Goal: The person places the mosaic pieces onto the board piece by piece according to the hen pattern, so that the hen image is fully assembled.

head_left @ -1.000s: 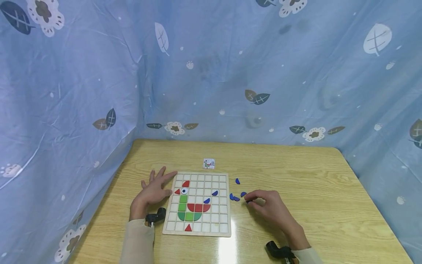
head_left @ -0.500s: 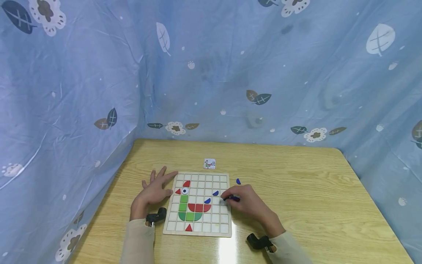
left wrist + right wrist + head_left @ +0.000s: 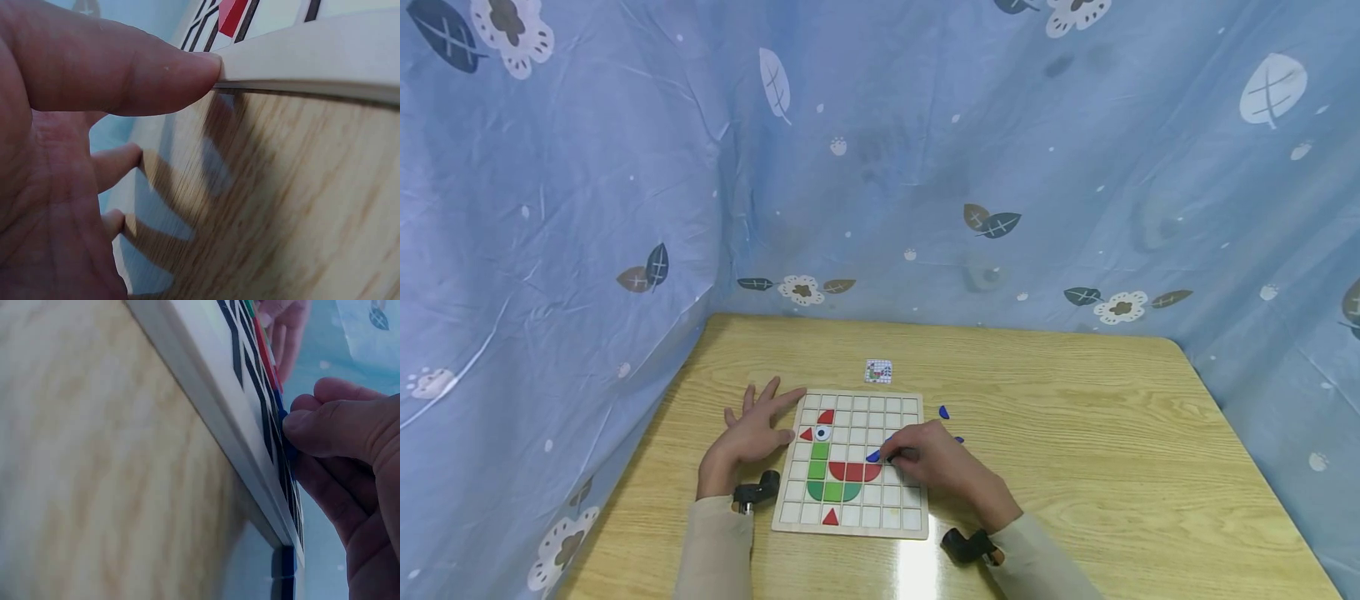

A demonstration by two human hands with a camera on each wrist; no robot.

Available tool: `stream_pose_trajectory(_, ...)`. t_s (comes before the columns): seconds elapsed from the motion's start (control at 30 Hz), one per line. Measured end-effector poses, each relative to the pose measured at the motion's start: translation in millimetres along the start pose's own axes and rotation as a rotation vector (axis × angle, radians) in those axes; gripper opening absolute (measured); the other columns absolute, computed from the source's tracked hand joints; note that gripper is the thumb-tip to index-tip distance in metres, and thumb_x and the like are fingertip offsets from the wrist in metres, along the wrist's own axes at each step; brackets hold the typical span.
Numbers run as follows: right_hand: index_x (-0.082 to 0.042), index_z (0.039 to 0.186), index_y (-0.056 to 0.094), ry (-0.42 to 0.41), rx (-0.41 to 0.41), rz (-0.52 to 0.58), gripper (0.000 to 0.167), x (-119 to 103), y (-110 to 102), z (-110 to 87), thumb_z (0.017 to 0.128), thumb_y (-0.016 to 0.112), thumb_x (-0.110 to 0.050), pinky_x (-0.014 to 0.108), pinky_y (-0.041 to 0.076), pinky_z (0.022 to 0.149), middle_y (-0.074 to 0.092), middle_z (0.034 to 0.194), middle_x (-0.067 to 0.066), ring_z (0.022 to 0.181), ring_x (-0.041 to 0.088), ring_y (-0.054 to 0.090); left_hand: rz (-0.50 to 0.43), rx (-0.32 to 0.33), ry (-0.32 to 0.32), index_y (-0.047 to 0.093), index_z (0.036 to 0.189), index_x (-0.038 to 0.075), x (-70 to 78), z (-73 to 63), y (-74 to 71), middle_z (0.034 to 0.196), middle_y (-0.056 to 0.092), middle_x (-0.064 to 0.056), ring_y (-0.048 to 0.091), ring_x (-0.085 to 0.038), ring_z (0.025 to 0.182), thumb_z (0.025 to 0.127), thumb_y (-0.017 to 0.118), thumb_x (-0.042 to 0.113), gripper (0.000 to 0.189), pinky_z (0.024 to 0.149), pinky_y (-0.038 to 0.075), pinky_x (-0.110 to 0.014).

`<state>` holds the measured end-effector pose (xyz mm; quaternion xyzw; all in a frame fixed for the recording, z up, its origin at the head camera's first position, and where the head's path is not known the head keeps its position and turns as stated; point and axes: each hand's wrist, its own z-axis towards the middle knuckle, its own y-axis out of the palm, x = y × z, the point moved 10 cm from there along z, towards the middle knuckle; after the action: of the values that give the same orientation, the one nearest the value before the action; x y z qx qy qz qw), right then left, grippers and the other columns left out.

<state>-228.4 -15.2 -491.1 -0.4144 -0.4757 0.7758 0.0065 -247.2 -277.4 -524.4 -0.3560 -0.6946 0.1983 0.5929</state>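
A square wooden grid board lies on the table, bearing red, green and blue flat pieces and a round eye piece. My left hand rests at the board's left side, fingers spread, its thumb touching the edge in the left wrist view. My right hand is over the board's right part, pinching a blue half-round piece between thumb and fingers, close over the cells. Just left of its fingertips a blue piece lies above the red row. My right hand partly covers other cells.
Beyond the board lies a small printed picture card. Loose blue pieces lie right of the board, one near its upper corner and another partly behind my right hand. A blue patterned curtain hangs behind the table.
My right hand has moved left from the loose blue pieces beside the board to over its right-hand cells, carrying a blue piece. My left hand has stayed at the board's edge.
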Motion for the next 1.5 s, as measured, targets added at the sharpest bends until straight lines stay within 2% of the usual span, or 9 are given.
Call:
stream_pose_trajectory(0.23,-0.014,0.11,0.085,0.024,0.003,-0.028,0.022,-2,3,2.3,0.095,0.08,0.001,0.029,0.063,0.093,0.084,0.111,-0.005,0.104,0.005,0.075,0.007,0.004,-0.005,0.048,0.168,0.02,-1.3,2.3,-0.8,0.183,0.004,-0.027,-0.019,-0.06,0.163,0.096,0.07,0.008,0.076,0.114,-0.022,-0.089)
stream_pose_trajectory(0.43,-0.012,0.113,0.085,0.037,0.026,-0.04,0.022,-2,2,1.7,0.095,0.081,0.001,0.029,0.064,0.093,0.084,0.112,-0.003,0.105,0.007,0.076,0.009,0.003,-0.014,0.047,0.168,0.02,-2.9,4.0,-0.2,0.183,0.004,-0.026,-0.02,-0.059,0.164,0.097,0.07,0.008,0.075,0.114,-0.022,-0.088)
stream_pose_trajectory(0.7,-0.012,0.114,0.085,0.064,0.107,0.012,0.023,0,-13,-8.2,0.094,0.081,-0.001,0.035,0.065,0.094,0.085,0.111,-0.002,0.105,0.015,0.079,0.026,0.006,-0.004,0.048,0.167,0.02,-1.8,6.1,0.1,0.183,0.005,-0.027,-0.018,-0.061,0.163,0.097,0.071,0.01,0.075,0.114,-0.021,-0.089)
stream_pose_trajectory(0.93,-0.015,0.114,0.086,0.169,0.215,0.088,0.025,20,-33,-37.8,0.092,0.084,-0.004,0.038,0.066,0.093,0.085,0.112,-0.005,0.104,0.013,0.079,0.026,0.006,-0.01,0.048,0.167,0.02,-3.0,5.9,1.1,0.183,0.005,-0.027,-0.018,-0.06,0.164,0.097,0.07,0.009,0.075,0.114,-0.021,-0.089)
stream_pose_trajectory(1.07,-0.011,0.116,0.085,0.228,0.257,0.214,0.024,33,-41,-61.2,0.093,0.085,-0.006,0.036,0.065,0.097,0.085,0.116,-0.001,0.108,0.014,0.08,0.019,0.006,-0.017,0.048,0.167,0.021,-4.3,5.4,1.7,0.183,0.005,-0.027,-0.019,-0.06,0.164,0.097,0.071,0.009,0.075,0.114,-0.021,-0.089)
stream_pose_trajectory(1.23,-0.008,0.119,0.084,0.321,0.311,0.342,0.028,50,-52,-91.7,0.092,0.088,-0.012,0.028,0.062,0.1,0.084,0.121,0.005,0.114,0.016,0.08,0.02,0.006,-0.019,0.048,0.167,0.021,-4.7,4.1,1.7,0.183,0.005,-0.027,-0.019,-0.06,0.164,0.097,0.071,0.009,0.075,0.114,-0.021,-0.089)
stream_pose_trajectory(1.37,-0.008,0.12,0.084,0.365,0.354,0.349,0.029,58,-61,-111.5,0.091,0.089,-0.014,0.023,0.062,0.097,0.084,0.12,0.006,0.112,0.018,0.081,0.018,0.003,-0.018,0.048,0.167,0.021,-4.9,3.0,2.1,0.183,0.004,-0.027,-0.019,-0.06,0.164,0.097,0.07,0.009,0.075,0.114,-0.021,-0.089)
stream_pose_trajectory(1.5,-0.008,0.121,0.083,0.382,0.367,0.335,0.032,63,-64,-121.2,0.091,0.089,-0.016,0.022,0.062,0.095,0.084,0.119,0.006,0.11,0.02,0.081,0.011,0.004,-0.02,0.048,0.167,0.021,-4.7,2.3,2.1,0.183,0.005,-0.027,-0.018,-0.06,0.164,0.097,0.07,0.009,0.074,0.114,-0.021,-0.089)
